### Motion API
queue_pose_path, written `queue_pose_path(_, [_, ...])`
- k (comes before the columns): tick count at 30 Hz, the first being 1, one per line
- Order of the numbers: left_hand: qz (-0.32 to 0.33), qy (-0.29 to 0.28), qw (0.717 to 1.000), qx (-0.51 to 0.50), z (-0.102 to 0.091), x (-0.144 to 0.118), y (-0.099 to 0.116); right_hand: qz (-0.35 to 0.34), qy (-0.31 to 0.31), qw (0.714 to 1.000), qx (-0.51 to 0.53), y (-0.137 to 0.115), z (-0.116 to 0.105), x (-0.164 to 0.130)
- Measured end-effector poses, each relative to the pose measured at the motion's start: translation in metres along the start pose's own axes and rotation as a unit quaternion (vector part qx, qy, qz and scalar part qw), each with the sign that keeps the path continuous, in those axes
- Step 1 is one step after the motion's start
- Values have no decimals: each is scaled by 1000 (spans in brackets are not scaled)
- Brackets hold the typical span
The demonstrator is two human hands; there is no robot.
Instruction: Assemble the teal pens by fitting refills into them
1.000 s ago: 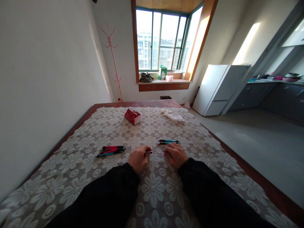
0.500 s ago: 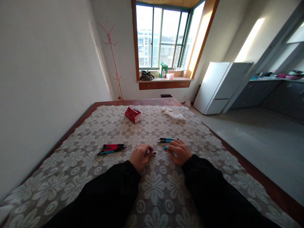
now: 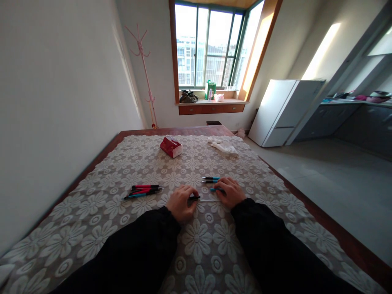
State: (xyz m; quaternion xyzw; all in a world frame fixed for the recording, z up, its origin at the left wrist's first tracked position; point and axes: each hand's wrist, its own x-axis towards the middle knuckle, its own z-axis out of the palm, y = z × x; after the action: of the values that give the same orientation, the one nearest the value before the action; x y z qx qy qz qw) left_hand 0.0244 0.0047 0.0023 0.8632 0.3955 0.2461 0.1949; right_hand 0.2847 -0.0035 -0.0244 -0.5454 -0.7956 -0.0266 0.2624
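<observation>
One grip, left hand (image 3: 180, 203), pinching slim black pen part (image 3: 194, 198) | right hand (image 3: 231, 192): can't tell | blue plastic tube (image 3: 213, 189), its 9 o'clock: my nudge might roll it

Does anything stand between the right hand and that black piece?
Only a thin white rod shows, stretching between the right hand and the black piece in the left hand. The blue piece lies beyond, not between.

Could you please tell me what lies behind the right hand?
Two black-and-blue pens lie partly behind the right hand: their tips show to its left, while their other ends are covered and cannot be seen.
</observation>
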Motion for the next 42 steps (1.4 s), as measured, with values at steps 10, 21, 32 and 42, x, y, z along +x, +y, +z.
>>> queue_pose_path(10, [-8, 13, 999, -44, 6, 2, -9, -185, 24, 982, -6, -23, -9, 1])
queue_pose_path(21, [-20, 31, 998, -49, 3, 1, -3, -180, 34, 983, -22, -26, -14, 2])
queue_pose_path(32, [-11, 39, 996, -78, 8, 1, -10, -80, 20, 996, -29, -17, -8, 1])
queue_pose_path(42, [29, 62, 998, -4, 5, -2, -4, -184, -7, 983, 25, -26, -10, 0])
